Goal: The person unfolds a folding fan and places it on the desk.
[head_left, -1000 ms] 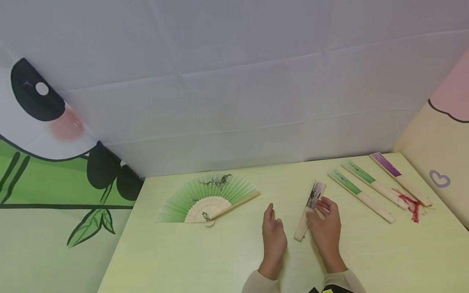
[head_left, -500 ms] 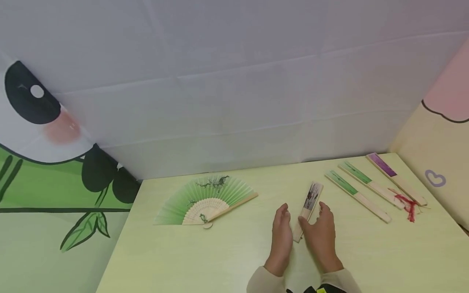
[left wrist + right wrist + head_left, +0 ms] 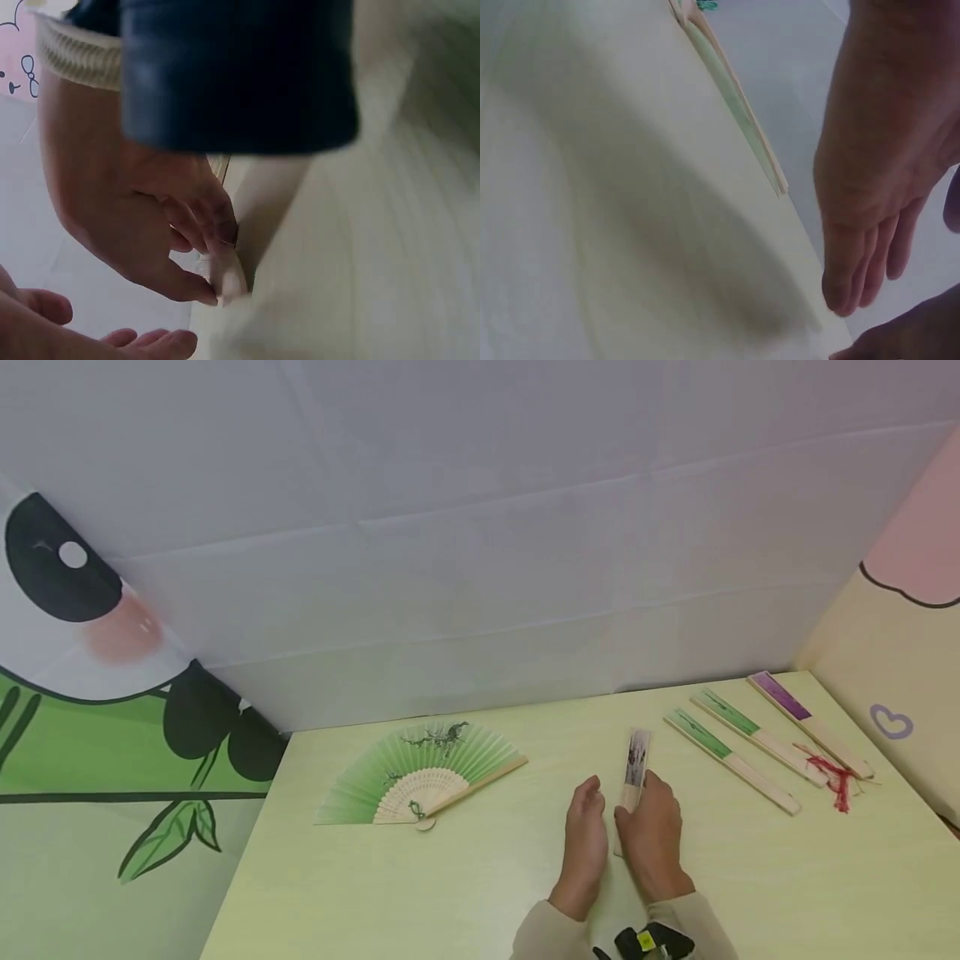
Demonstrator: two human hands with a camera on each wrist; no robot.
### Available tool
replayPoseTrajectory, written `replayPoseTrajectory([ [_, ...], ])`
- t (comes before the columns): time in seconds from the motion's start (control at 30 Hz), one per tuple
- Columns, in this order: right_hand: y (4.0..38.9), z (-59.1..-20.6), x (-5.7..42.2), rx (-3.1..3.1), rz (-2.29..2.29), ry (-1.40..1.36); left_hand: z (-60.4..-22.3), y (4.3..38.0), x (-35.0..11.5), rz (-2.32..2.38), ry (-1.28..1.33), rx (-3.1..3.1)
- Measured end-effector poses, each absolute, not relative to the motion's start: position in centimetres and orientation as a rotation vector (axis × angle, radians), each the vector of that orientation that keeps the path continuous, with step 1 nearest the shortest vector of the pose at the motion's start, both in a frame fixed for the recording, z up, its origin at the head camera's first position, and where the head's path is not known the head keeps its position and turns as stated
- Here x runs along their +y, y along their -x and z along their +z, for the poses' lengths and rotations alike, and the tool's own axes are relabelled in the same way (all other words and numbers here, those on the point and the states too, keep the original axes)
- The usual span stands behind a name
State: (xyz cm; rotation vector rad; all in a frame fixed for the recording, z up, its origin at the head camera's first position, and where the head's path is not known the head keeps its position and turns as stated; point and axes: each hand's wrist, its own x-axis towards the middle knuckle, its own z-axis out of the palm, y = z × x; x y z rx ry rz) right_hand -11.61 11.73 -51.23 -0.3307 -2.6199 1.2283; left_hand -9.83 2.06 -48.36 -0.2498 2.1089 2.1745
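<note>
A folded fan [image 3: 637,760] with a pale grey and dark printed upper part and bare light wooden ribs lies near the middle of the table. My right hand [image 3: 651,833] grips its lower half from the right side; in the left wrist view, thumb and fingers pinch the wooden end [image 3: 231,279] close over the tabletop. The hand covers part of the ribs. Just left of the fan, my left hand [image 3: 586,839] stands on edge, palm turned inward, fingers fairly straight and holding nothing.
An open green fan [image 3: 435,760] with a dark branch print lies to the left. On the right are two folded green fans [image 3: 731,762] and a folded purple fan [image 3: 810,722], with a red tassel [image 3: 840,781] across their lower ends. A white sheet [image 3: 465,568] rises behind the table.
The right hand has closed its grip around the fan's lower half, and the fan has turned more upright in the head view. The left hand has come in closer from the left.
</note>
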Motion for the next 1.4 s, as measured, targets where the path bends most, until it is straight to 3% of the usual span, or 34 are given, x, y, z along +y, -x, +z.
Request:
replayPoseTrajectory([
  [0.3, 11.1, -50.5, 12.5, -2.651, 1.359, 0.420, -48.9, 10.4, 2.8, 2.106, 0.251, 2.172],
  [0.77, 8.9, -47.7, 12.9, -2.624, 1.734, 0.211, -49.4, 10.3, 0.8, 2.263, 0.268, 2.073],
  [1.4, 9.3, -47.7, 12.2, -2.237, 2.310, 0.473, -48.9, 9.1, -1.9, 2.492, 0.411, 1.887],
])
